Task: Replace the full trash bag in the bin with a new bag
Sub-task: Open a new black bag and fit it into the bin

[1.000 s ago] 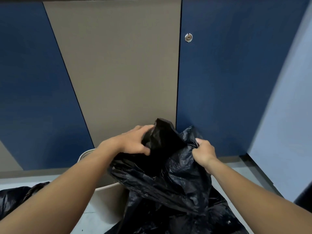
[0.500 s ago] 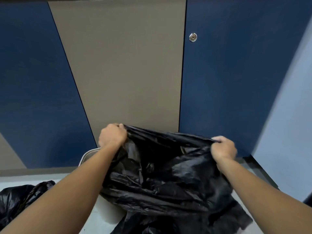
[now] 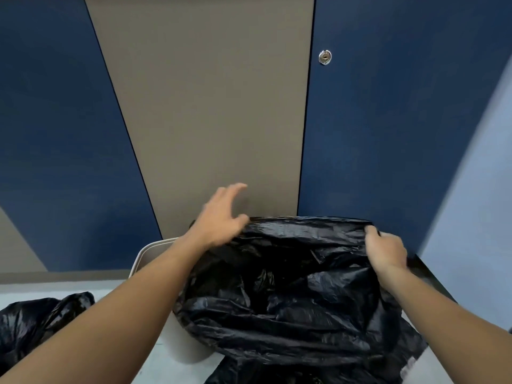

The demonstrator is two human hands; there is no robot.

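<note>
Two hands work the new bag (image 3: 291, 286), and we use them differently. Our right hand (image 3: 386, 252) is clenched on the bag's hem at its right corner, holding that side up and taut so the mouth stays spread instead of collapsing. Our left hand (image 3: 221, 214) has its fingers splayed and loose above the hem's left end, gripping nothing; the thumb looks close to the plastic, but motion blur keeps us from saying whether it touches. We judge it is between grips, reaching to catch the far edge and widen the opening. The bag hangs bunched between our forearms, its mouth stretched roughly level along the top, its body draped over the bin (image 3: 155, 253) and hiding most of it; only the pale left rim and part of the wall show. That placement makes sense: the mouth is held above the bin so the hem can be pulled down round the rim, a step not yet done. On the floor at far left lies another black bag (image 3: 36, 322), probably the full one set aside. Behind stand blue and grey panels (image 3: 210, 112), one with a small lock (image 3: 324, 57).
</note>
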